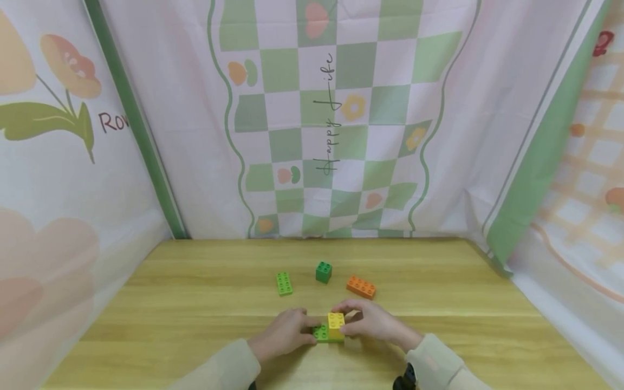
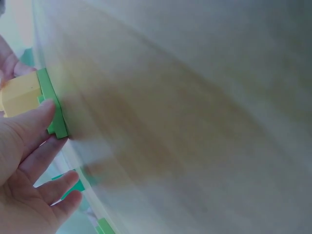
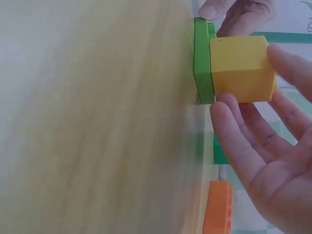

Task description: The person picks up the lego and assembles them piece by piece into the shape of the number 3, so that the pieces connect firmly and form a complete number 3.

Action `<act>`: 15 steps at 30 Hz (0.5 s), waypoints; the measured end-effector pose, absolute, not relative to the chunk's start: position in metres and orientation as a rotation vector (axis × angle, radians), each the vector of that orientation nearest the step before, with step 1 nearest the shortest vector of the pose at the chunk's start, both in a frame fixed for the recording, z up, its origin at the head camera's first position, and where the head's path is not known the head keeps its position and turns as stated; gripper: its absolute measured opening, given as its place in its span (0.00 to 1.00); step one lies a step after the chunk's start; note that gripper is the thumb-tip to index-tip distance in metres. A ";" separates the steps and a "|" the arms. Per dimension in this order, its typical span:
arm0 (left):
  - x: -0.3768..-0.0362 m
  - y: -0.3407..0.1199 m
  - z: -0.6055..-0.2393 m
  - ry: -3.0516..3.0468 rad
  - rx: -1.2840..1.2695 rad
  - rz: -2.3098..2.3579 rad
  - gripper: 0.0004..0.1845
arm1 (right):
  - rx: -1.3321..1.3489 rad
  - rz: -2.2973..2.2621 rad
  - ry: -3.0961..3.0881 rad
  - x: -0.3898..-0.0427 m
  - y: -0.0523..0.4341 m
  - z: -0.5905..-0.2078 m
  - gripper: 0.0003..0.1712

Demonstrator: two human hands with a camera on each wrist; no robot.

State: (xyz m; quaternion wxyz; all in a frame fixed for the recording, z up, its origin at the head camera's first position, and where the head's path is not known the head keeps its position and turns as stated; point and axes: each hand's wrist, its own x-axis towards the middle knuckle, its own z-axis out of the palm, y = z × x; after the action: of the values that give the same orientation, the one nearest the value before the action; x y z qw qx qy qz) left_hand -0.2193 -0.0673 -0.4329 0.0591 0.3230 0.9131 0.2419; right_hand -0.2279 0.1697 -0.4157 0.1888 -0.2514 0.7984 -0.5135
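We hold a yellow block (image 1: 336,323) seated on the right end of a flat green plate (image 1: 321,332), which lies on the wooden table (image 1: 195,303) at the near middle, at six o'clock from the table's centre. In the right wrist view the yellow block (image 3: 240,69) stands square on the green plate (image 3: 203,61), the two touching face to face, and the plate rests flat on the wood.

Our right hand (image 1: 372,320) grasps the yellow block from the three o'clock side, fingers (image 3: 234,122) curled against its side wall and another finger over its top. Our left hand (image 1: 286,331) comes in from nine o'clock and steadies the green plate (image 2: 51,105); its thumb (image 2: 29,126) presses on the plate's edge just beside the yellow block (image 2: 20,93), with the other fingers fairly straight below it.

Beyond this stack, at twelve o'clock, a small dark green cube (image 1: 324,272) stands on its own. At eleven o'clock lies a light green long brick (image 1: 284,283), and at one o'clock an orange long brick (image 1: 361,287), all three well apart from each other and from our hands. The orange brick (image 3: 217,207) also shows in the right wrist view, below the palm. Printed cloth walls (image 1: 341,119) with green checks and flowers close the table in at the back and on both sides.
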 end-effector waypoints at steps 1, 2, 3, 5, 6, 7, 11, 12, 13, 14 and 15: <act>-0.219 -0.067 -0.433 2.766 0.980 0.733 0.20 | -0.709 -1.446 2.239 -0.229 0.170 -0.415 0.23; -0.219 -0.067 -0.433 2.771 0.983 0.731 0.20 | -0.712 -1.443 2.239 -0.229 0.171 -0.415 0.23; -0.219 -0.067 -0.434 2.773 0.985 0.730 0.20 | -0.715 -1.444 2.235 -0.230 0.172 -0.414 0.24; -0.219 -0.067 -0.434 2.780 0.988 0.729 0.20 | -0.726 -1.436 2.243 -0.232 0.174 -0.412 0.24; -0.219 -0.067 -0.434 2.782 0.987 0.728 0.20 | -0.735 -1.430 2.247 -0.233 0.175 -0.411 0.25; -0.219 -0.067 -0.434 2.785 0.988 0.725 0.20 | -0.746 -1.422 2.257 -0.234 0.177 -0.410 0.25; -0.218 -0.067 -0.433 2.789 0.988 0.714 0.20 | -0.781 -1.394 2.303 -0.236 0.181 -0.406 0.26; -0.218 -0.067 -0.434 2.790 0.991 0.711 0.20 | -0.787 -1.389 2.315 -0.237 0.182 -0.405 0.26; -0.218 -0.067 -0.433 2.791 0.992 0.709 0.20 | -0.788 -1.387 2.327 -0.238 0.182 -0.404 0.26; -0.218 -0.067 -0.434 2.790 0.994 0.709 0.20 | -0.782 -1.385 2.337 -0.238 0.183 -0.404 0.26; -0.218 -0.067 -0.434 2.791 0.995 0.710 0.20 | -0.777 -1.385 2.345 -0.239 0.184 -0.403 0.26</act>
State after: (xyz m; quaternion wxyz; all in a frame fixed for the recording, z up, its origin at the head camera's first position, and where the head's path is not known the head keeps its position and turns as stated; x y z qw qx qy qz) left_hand -0.2184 -0.0673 -0.4336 0.0475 0.3263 0.9150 0.2327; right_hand -0.2389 0.1837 -0.4033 0.1540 -0.2712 0.8180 -0.4833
